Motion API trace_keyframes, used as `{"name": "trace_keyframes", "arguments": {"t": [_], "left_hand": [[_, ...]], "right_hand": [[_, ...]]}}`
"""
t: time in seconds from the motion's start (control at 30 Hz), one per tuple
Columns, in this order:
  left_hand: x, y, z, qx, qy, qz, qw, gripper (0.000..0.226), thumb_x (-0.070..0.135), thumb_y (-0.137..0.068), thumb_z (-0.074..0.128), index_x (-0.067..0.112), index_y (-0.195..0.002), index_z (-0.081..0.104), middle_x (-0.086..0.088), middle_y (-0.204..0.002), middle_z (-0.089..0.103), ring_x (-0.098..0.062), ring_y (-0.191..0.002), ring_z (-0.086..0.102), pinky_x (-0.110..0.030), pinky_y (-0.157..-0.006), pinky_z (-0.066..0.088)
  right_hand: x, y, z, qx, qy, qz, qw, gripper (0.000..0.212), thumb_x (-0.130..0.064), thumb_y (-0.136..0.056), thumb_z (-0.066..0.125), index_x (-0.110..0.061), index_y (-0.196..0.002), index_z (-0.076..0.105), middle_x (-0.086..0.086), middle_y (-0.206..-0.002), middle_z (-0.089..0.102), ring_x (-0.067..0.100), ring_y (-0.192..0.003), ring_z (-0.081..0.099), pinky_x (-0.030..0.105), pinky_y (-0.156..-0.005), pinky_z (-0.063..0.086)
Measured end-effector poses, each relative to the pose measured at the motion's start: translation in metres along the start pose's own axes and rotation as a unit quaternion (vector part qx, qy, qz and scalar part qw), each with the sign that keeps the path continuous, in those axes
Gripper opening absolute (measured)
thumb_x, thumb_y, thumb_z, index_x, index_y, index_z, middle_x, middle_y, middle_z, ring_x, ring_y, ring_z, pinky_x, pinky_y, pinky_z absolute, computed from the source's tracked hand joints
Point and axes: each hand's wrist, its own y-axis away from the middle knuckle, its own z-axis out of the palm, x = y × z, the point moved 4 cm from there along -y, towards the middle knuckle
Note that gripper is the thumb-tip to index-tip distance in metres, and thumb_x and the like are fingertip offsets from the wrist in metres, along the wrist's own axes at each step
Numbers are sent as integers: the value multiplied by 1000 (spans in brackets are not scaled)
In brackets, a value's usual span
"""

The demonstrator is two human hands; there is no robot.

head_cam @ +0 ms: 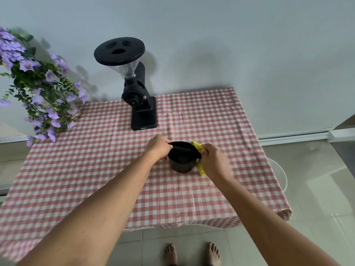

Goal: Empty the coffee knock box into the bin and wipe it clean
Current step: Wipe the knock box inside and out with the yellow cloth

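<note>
A black round knock box (182,164) with a bar across its top stands upright on the red-checked tablecloth (96,166), near the table's middle. My left hand (158,146) grips its left rim. My right hand (215,162) holds a yellow cloth (200,167) pressed against the box's right side and rim. The inside of the box looks dark; I cannot tell whether anything is in it.
A black coffee grinder (134,89) stands behind the box at the table's back edge. A bunch of purple flowers (38,89) fills the back left corner. A white round rim (282,173) shows on the floor past the table's right edge. My bare feet are below the front edge.
</note>
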Motion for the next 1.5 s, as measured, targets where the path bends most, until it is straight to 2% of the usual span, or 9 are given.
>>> {"name": "trace_keyframes", "arguments": {"t": [0.17, 0.3, 0.43, 0.53, 0.8, 1.0, 1.17, 1.33, 1.5], "left_hand": [[-15, 20, 8, -110, 107, -125, 980, 25, 7, -94, 69, -1, -118, 66, -20, -98, 76, -27, -74, 78, -43, -76, 65], [-23, 37, 23, -182, 200, -158, 950, 35, 9, -97, 65, -2, -129, 58, -24, -113, 72, -27, -77, 75, -39, -75, 64], [-26, 34, 28, -142, 270, -147, 941, 38, 9, -91, 73, -2, -125, 60, -26, -114, 70, -25, -71, 75, -34, -60, 65], [-23, 31, 30, -96, 295, -129, 942, 32, 5, -87, 76, -4, -115, 65, -24, -100, 74, -28, -68, 77, -38, -61, 65], [-17, 27, 42, -17, 344, -125, 930, 19, 1, -82, 79, -2, -98, 69, -19, -87, 75, -34, -65, 77, -35, -54, 62], [-11, 33, 54, -11, 395, -129, 910, 24, 5, -84, 78, -4, -105, 69, -18, -79, 78, -32, -66, 77, -41, -63, 65], [-15, 39, 48, -72, 387, -146, 908, 29, 12, -93, 71, 0, -119, 63, -18, -95, 75, -26, -59, 75, -35, -47, 60], [-26, 39, 40, -131, 327, -175, 919, 41, 28, -99, 63, 4, -133, 57, -21, -99, 77, -26, -69, 76, -43, -63, 65], [-17, 23, 21, 57, 14, -32, 998, 59, 49, -95, 62, 25, -146, 49, -4, -140, 60, -23, -111, 66, -36, -84, 57]], "right_hand": [[0, -23, -9, 12, -65, -7, 998, 27, -22, -105, 43, -15, -114, 67, -9, -73, 62, 8, -60, 56, 22, -48, 36], [-14, -27, -17, -24, 20, -162, 986, 28, -17, -104, 44, -16, -124, 64, 4, -102, 73, 17, -78, 64, 27, -62, 46], [-14, -14, -21, -19, 219, -390, 894, 33, -3, -94, 56, -15, -123, 65, 1, -120, 71, 26, -97, 65, 38, -85, 48], [-2, -4, -16, -38, 295, -428, 853, 38, -2, -91, 60, -15, -128, 63, 1, -130, 66, 29, -103, 61, 41, -87, 48], [8, 13, 1, -48, 268, -305, 913, 37, -3, -95, 48, -17, -128, 55, 1, -121, 64, 26, -105, 54, 37, -91, 45], [-7, 10, 11, -89, 17, -82, 992, 27, -12, -102, 41, -16, -115, 64, 9, -91, 69, 25, -74, 61, 30, -51, 38], [2, -13, -18, -56, -212, 44, 975, 23, -11, -101, 47, -18, -95, 68, -3, -77, 65, 11, -65, 58, 22, -53, 47], [35, -27, -44, 51, -382, 156, 909, 18, -13, -97, 49, -16, -88, 64, -3, -72, 58, 11, -61, 52, 19, -49, 45], [39, -31, -27, 50, -324, 160, 931, 20, -24, -100, 43, -17, -100, 61, -3, -77, 58, 13, -65, 53, 27, -55, 44]]}}
